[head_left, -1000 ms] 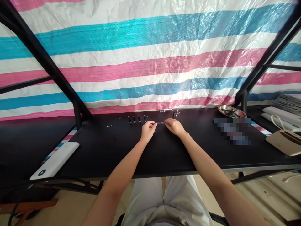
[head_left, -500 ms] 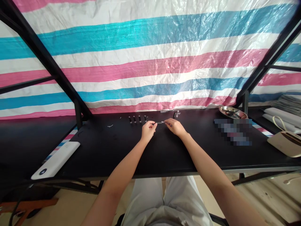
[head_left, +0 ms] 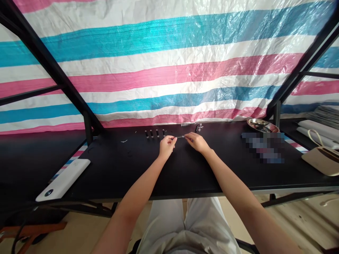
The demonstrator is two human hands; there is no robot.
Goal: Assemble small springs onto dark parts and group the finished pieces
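Between my two hands, just above the far part of the black table (head_left: 119,169), is a thin dark rod-like piece (head_left: 180,137) with a pale end on the right. My left hand (head_left: 167,145) pinches its left end between thumb and fingers. The right end is in the closed fingertips of my right hand (head_left: 196,141). Beyond my left hand, several short black cylinders with pale ends (head_left: 152,133) stand in a row. Small silvery pieces (head_left: 184,125) lie at the back edge, and a clear and black small part (head_left: 198,127) sits behind my right hand.
A long white device (head_left: 63,180) lies at the left edge. A shiny metal dish (head_left: 262,125) sits at the back right, beside a blurred-out patch (head_left: 265,148). Farther right is a beige pouch (head_left: 321,160). A striped tarp (head_left: 169,70) hangs behind, between black frame bars (head_left: 66,88).
Both hands stay in nearly the same place, still holding the rod-like piece. Its right end sits slightly higher, and my right fingertips have shifted a little.
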